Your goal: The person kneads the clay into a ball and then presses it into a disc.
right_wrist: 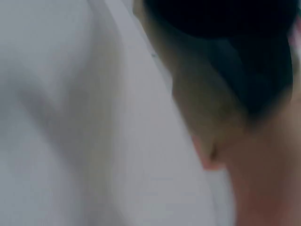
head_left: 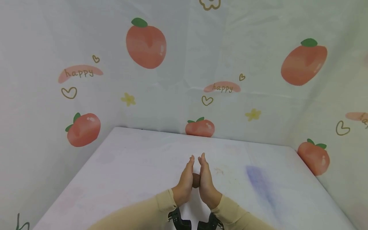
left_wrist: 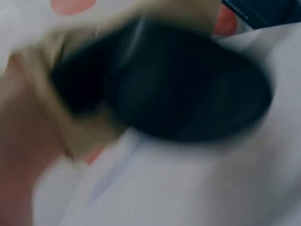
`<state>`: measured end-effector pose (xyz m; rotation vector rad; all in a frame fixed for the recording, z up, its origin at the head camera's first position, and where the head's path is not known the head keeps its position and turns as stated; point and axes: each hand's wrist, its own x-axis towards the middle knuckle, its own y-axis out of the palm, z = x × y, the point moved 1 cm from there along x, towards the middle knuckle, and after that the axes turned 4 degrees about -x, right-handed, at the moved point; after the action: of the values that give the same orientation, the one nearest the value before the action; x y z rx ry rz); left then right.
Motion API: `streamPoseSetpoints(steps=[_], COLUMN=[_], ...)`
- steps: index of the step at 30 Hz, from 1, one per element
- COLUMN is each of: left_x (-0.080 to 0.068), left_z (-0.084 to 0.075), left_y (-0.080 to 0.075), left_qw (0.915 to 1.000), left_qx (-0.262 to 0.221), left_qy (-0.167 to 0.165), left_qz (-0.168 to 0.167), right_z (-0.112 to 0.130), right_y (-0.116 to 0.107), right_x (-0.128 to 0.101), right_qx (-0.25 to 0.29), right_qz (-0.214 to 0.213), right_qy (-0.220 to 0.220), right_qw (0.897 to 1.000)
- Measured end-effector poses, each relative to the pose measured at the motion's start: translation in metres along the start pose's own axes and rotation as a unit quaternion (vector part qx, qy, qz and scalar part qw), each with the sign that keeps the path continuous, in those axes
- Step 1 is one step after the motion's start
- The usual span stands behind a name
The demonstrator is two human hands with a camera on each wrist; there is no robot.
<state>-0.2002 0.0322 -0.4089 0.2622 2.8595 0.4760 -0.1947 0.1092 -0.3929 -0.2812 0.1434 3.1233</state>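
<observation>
In the head view, a small round brown ball (head_left: pixel 196 180) sits between two upright palms. My left hand (head_left: pixel 184 182) presses it from the left, fingers straight and pointing away from me. From the other side my right hand (head_left: pixel 207 184) presses against the ball, its fingers likewise straight. Above the ball a narrow gap separates the fingers, and the palms hide part of its sides. Both wrist views are blurred: a black wrist mount (left_wrist: pixel 188 84) fills much of the left one, and bare skin (right_wrist: pixel 268 188) shows in the right one; the ball appears in neither.
A white table (head_left: pixel 143 159) spreads under the hands, with a blue-purple smear (head_left: pixel 260 185) to the right. Behind and beside it hangs a pale cloth (head_left: pixel 178 64) printed with red fruit, hearts and the word "happy". Beige sleeves (head_left: pixel 138 214) cover the forearms.
</observation>
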Motion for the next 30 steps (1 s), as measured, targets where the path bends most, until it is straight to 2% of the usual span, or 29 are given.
streamPoseSetpoints(steps=[3,5,8,13,15,18,22,25,27,30], left_x=[0.007,0.007,-0.001,-0.016,-0.019,-0.016,-0.003,0.004,0.004,-0.001], left_z=[0.004,0.008,0.012,0.007,0.003,-0.001,-0.004,-0.003,-0.003,-0.002], left_y=[-0.004,-0.004,-0.001,0.007,0.010,0.012,0.006,0.000,0.001,0.005], left_qw=[0.9996,0.9995,0.9996,0.9977,0.9970,0.9983,1.0000,0.9991,0.9993,0.9999], left_qx=[0.017,0.027,0.025,0.011,0.012,0.007,0.002,0.015,0.012,0.000], left_qy=[-0.002,0.000,0.005,0.054,0.062,0.042,-0.005,-0.030,-0.026,0.005], left_qz=[-0.020,-0.017,0.010,0.040,0.045,0.040,-0.006,-0.027,-0.026,-0.015], right_z=[0.002,0.003,0.004,0.002,0.001,-0.002,-0.004,-0.003,-0.001,0.004], right_y=[0.004,0.005,0.003,-0.004,-0.007,-0.006,0.004,0.011,0.011,0.006], right_x=[-0.009,-0.013,-0.011,0.004,0.009,0.008,-0.004,-0.011,-0.011,-0.004], right_qx=[-0.001,-0.005,-0.014,-0.019,-0.009,0.009,0.014,0.011,0.013,0.018], right_qz=[-0.003,-0.006,-0.018,-0.033,-0.039,-0.047,-0.028,-0.015,-0.023,-0.039], right_qy=[-0.029,-0.041,-0.050,-0.065,-0.061,-0.047,-0.042,-0.052,-0.051,-0.043], right_qw=[1.000,0.999,0.998,0.997,0.997,0.998,0.999,0.998,0.998,0.998])
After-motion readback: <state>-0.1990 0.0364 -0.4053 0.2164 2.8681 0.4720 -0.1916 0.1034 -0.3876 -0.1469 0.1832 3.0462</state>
